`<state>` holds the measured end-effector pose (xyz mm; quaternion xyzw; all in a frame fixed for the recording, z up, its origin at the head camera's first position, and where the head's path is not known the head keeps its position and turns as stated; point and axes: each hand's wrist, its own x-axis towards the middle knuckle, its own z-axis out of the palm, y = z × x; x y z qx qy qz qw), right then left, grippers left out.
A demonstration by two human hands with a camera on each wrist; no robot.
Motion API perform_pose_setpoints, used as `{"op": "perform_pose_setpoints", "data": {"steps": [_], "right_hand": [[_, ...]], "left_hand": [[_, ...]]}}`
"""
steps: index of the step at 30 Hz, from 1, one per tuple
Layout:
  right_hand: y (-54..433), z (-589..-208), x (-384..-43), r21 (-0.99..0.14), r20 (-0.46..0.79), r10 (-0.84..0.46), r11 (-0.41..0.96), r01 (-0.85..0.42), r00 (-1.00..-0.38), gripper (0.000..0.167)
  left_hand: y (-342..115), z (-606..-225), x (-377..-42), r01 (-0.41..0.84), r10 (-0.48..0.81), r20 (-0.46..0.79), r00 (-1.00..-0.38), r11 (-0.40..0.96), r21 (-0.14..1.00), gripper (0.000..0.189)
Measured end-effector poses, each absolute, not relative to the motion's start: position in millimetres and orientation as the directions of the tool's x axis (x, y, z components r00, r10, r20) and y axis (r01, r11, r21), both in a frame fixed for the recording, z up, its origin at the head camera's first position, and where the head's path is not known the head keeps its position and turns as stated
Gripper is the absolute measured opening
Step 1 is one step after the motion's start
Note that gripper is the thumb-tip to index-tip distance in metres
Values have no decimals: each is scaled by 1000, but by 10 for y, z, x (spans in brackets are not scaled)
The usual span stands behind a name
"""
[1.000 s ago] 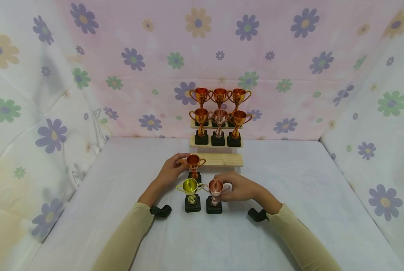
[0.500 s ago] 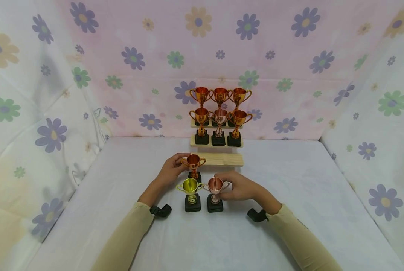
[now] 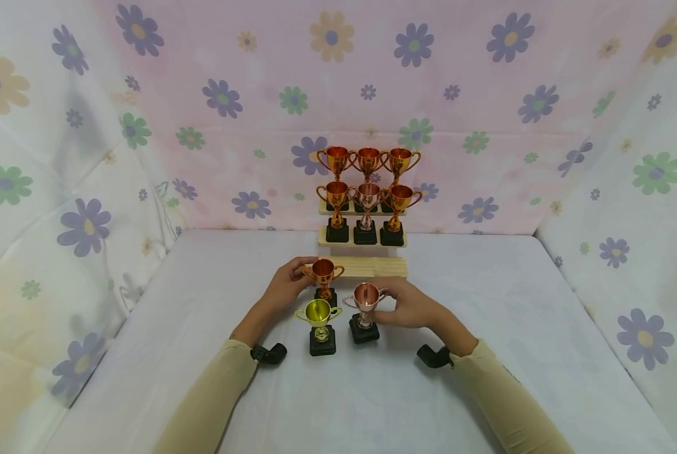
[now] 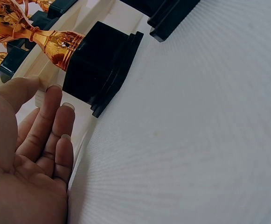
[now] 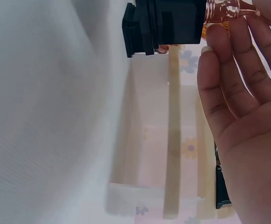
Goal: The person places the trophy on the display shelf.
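Note:
My right hand (image 3: 409, 306) holds a small rose-gold trophy cup (image 3: 366, 299) by its stem and side. The cup is slightly tilted, and its black base (image 5: 177, 21) is off the table in the right wrist view. My left hand (image 3: 286, 287) pinches the left end of the lowest wooden shelf (image 3: 372, 267) between thumb and fingers. In the left wrist view, an orange-gold trophy (image 4: 63, 49) stands close to those fingers, in front of the shelf. A yellow-gold trophy (image 3: 318, 313) stands upright on the table between the hands, nearer to me.
Behind the bottom shelf, a middle tier (image 3: 346, 243) and an upper tier (image 3: 345, 210) bear several trophies, mostly orange-gold with a rose-gold one (image 3: 368, 198) in the front middle. A white cloth (image 3: 230, 403) covers the table; flowered cloth (image 3: 247, 151) hangs around it.
The rose-gold trophy has risen off the table with my right hand, moving slightly right and toward the shelf, and has tilted. My left hand and the other trophies have stayed put.

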<state>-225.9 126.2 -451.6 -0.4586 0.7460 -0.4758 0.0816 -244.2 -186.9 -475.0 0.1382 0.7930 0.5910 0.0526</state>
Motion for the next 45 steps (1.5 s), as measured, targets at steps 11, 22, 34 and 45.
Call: {"op": "perform_pose_setpoints", "data": {"steps": [11, 22, 34, 45], "right_hand": [[1289, -4340, -2282, -799, 314, -664, 202, -566, -679, 25], [1275, -4255, -2413, -762, 405, -593, 202, -616, -696, 26], [1230, -4149, -2482, -767, 408, -436, 313, -560, -802, 19], [1100, -4156, -2547, -781, 377, -321, 395, -484, -869, 11]], "left_hand": [[-1889, -4789, -2449, 162, 282, 92, -955, 238, 958, 46], [-1946, -5090, -2632, 170, 266, 97, -959, 268, 948, 46], [-1947, -5071, -2642, 158, 257, 85, -963, 276, 948, 45], [-1932, -5114, -2648, 168, 267, 89, -960, 288, 943, 44]]}}
